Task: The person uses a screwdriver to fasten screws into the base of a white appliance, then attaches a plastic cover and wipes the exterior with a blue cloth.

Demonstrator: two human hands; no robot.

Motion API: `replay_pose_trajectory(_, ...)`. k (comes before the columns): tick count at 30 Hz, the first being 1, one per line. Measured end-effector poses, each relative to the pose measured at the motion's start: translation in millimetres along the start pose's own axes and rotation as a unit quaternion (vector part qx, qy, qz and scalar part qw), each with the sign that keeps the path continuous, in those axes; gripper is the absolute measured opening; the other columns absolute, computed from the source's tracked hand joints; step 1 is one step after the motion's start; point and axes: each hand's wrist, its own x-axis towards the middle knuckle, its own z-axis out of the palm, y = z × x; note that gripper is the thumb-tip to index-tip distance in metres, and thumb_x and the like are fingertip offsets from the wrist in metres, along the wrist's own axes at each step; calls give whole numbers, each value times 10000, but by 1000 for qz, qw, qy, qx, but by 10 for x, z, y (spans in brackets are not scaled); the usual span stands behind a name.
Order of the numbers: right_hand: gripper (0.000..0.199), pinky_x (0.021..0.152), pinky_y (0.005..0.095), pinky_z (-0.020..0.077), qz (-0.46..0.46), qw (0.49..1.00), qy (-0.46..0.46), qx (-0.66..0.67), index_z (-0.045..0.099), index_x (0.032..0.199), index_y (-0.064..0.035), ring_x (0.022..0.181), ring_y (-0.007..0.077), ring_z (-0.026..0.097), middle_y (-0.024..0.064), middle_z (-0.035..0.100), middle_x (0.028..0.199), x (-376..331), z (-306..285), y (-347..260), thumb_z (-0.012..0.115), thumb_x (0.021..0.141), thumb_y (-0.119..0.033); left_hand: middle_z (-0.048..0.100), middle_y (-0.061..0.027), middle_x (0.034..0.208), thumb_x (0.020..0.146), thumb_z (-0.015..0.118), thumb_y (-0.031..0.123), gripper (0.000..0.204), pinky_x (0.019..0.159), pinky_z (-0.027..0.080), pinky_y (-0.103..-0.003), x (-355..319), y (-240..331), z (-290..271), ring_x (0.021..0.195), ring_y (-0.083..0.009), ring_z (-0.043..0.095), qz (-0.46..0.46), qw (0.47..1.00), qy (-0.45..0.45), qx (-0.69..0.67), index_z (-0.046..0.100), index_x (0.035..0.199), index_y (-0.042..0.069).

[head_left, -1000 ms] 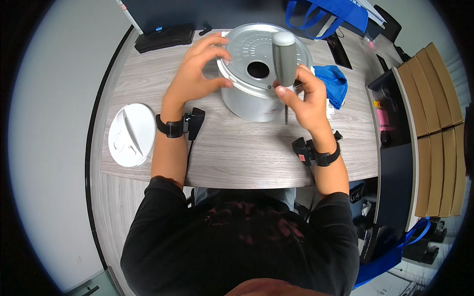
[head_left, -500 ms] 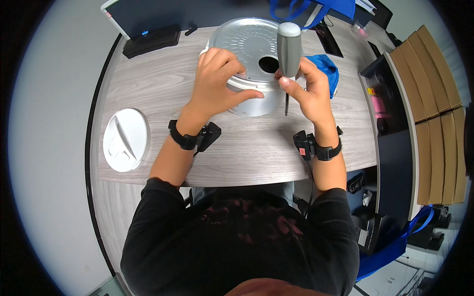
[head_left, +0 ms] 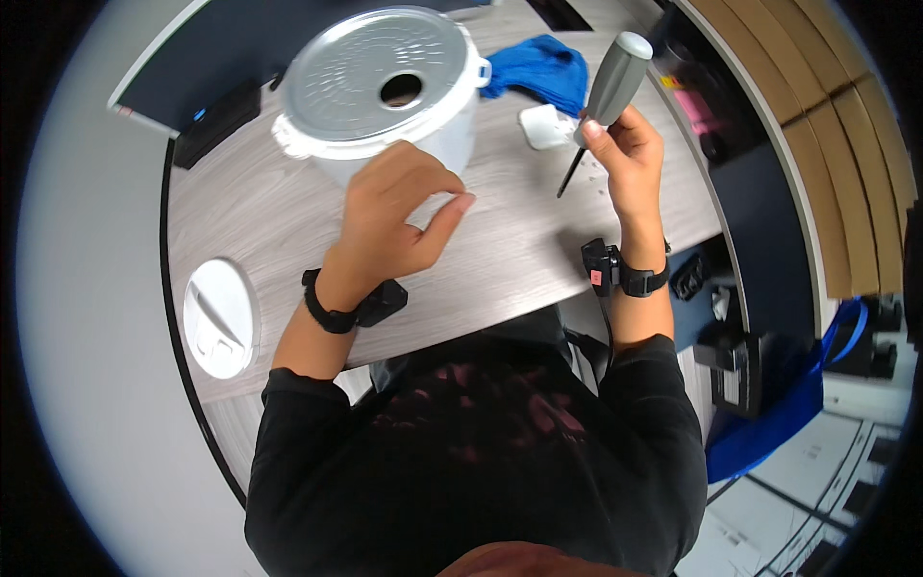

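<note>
"Where do you see the screwdriver [head_left: 618, 82], so far away?"

"I see it at the upper right. The right hand [head_left: 635, 162] pinches the low end of its fat grey handle with thumb and fingers. Its whitish end is up, and the thin dark metal part leans down to the left. I can't tell if its tip touches the table [head_left: 519, 260]."

"And the left hand [head_left: 392, 207]?"

"I find it near the middle. The thumb tip and first fingertip are pressed together, like a little loop. I can't tell if something tiny is in there."

"Where's the big pot [head_left: 448, 139]?"

"It stands in the upper middle, a bit to the left. It has a shiny silver top [head_left: 332, 67] with a round hole [head_left: 401, 90]. The left hand is in front of it, but I can't tell if they touch."

"Anything else?"

"I see a blue cloth [head_left: 540, 72] at the top, right of the pot, and a small white thing [head_left: 544, 127] near it. A white lid [head_left: 219, 322] lies at the far left, well apart from both hands."
</note>
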Motion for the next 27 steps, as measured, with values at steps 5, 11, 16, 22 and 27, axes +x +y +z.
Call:
replay_pose_trajectory(5, 206, 612, 232, 444, 76, 990, 119, -15, 695, 1038, -3, 678, 61, 552, -15, 642, 792, -321, -529, 138, 754, 945, -176, 681, -59, 804, 848, 759, 120, 122, 624, 499, -339, 85, -109, 733, 695, -236, 639, -124, 968, -205, -68, 704, 950, 83)
replay_pose_trajectory(11, 185, 594, 233, 434, 128, 971, 200, -27, 681, 962, -28, 623, 61, 542, -27, 614, 733, -658, -839, 294, 755, 941, -196, 701, -89, 790, 869, 744, 113, 170, 660, 521, -378, 245, -267, 1728, 708, -256, 670, -133, 942, -292, -99, 710, 1021, 45)
replay_pose_trajectory(16, 180, 590, 238, 431, 139, 967, 211, -25, 678, 957, -27, 614, 62, 534, -32, 598, 718, -749, -969, 364, 749, 944, -192, 723, -89, 775, 864, 751, 111, 201, 675, 528, -405, 315, -288, 2192, 750, -290, 703, -184, 924, -330, -56, 713, 1053, 55)
replay_pose_trajectory(22, 194, 603, 250, 449, 148, 966, 209, -14, 689, 984, -12, 630, 84, 555, 0, 623, 761, -749, -979, 380, 727, 957, -201, 730, -99, 813, 864, 741, 109, 184, 723, 541, -433, 354, -277, 2300, 787, -307, 709, -159, 923, -350, -19, 719, 1040, 62)
replay_pose_trajectory(27, 194, 608, 255, 460, 154, 967, 204, -11, 694, 993, -6, 630, 94, 565, 14, 631, 777, -744, -932, 382, 713, 964, -197, 734, -122, 844, 867, 714, 126, 102, 740, 548, -440, 299, -332, 2391, 808, -327, 709, -160, 931, -328, -4, 729, 947, 63)
